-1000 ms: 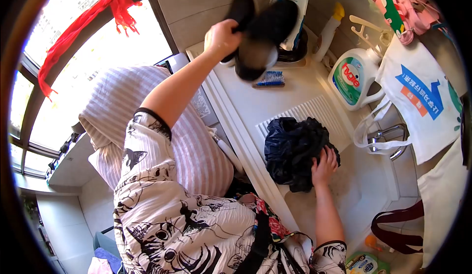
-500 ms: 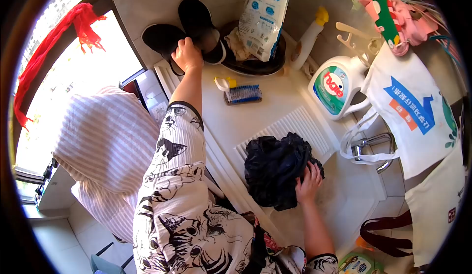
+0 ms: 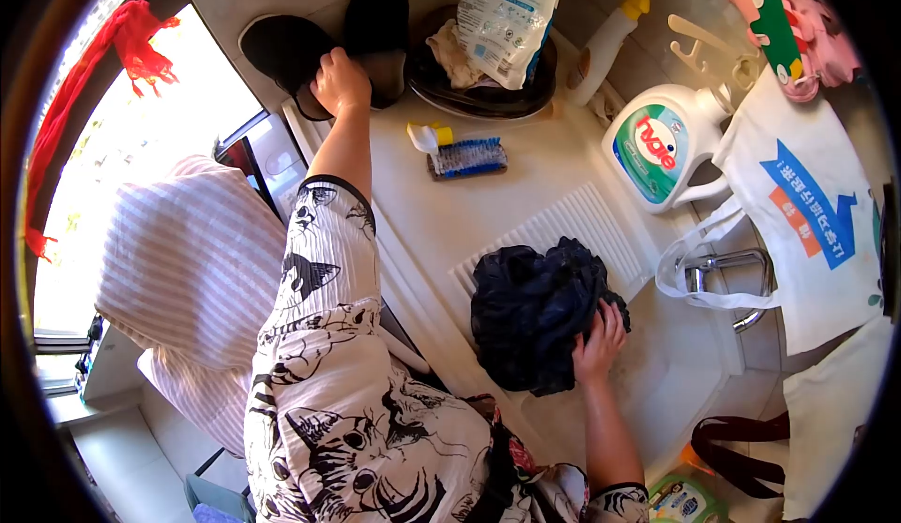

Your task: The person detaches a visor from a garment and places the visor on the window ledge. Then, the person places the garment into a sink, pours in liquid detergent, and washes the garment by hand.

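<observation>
My left hand [image 3: 340,83] is closed on the edge of a black slipper [image 3: 286,52] at the sink's far left corner. A second black slipper [image 3: 375,26] leans upright beside it against the wall. My right hand [image 3: 601,345] grips the right side of a bunched dark cloth [image 3: 540,312], its fingertips on the folds. The cloth lies at the lower end of the ribbed washboard [image 3: 554,232]. Between the hands, a blue-bristled brush [image 3: 467,159] lies on the white sink counter [image 3: 422,213], with a small yellow-and-white item [image 3: 430,138] touching it.
A dark basin [image 3: 436,96] holds a white printed bag [image 3: 511,21] and a beige cloth. At the right stand a spray bottle [image 3: 610,45], a detergent jug [image 3: 662,148] and a faucet [image 3: 727,265]. White tote bags [image 3: 793,213] hang there. A striped cover [image 3: 192,260] is at left.
My left hand and the slippers have shifted left, away from the basin. The camera view has moved slightly. My right hand stays on the dark cloth.
</observation>
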The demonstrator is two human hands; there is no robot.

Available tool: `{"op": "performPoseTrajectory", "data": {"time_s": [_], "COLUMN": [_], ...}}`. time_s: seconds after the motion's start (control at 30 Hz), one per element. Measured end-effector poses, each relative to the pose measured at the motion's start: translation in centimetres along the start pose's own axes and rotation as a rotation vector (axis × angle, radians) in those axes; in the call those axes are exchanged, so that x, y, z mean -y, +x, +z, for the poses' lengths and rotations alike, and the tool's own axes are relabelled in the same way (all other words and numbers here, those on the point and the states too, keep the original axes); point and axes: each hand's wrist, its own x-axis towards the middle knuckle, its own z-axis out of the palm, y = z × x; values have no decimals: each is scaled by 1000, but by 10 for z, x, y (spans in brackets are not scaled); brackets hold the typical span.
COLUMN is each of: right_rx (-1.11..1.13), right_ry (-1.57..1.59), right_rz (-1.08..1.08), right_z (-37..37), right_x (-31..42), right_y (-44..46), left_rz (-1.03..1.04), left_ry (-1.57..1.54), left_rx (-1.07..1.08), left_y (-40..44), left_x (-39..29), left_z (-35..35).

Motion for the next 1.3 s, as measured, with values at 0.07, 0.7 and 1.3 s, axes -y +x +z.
{"op": "performPoseTrajectory", "data": {"time_s": [0.07, 0.7, 1.3], "right_rx": [1, -47, -137], "right_ry": [17, -27, 49], "right_rz": [2, 58, 145], "right_z": [-1, -3, -2], "right_x": [2, 6, 8], "right_y": [-2, -4, 3], "left_rz": [-46, 189, 1405], "left_ry": [-32, -410, -491], "left_rx": [-4, -108, 981], "left_y": [-3, -40, -235], "left_x": [-4, -40, -113], "left_z": [0, -63, -208]}}
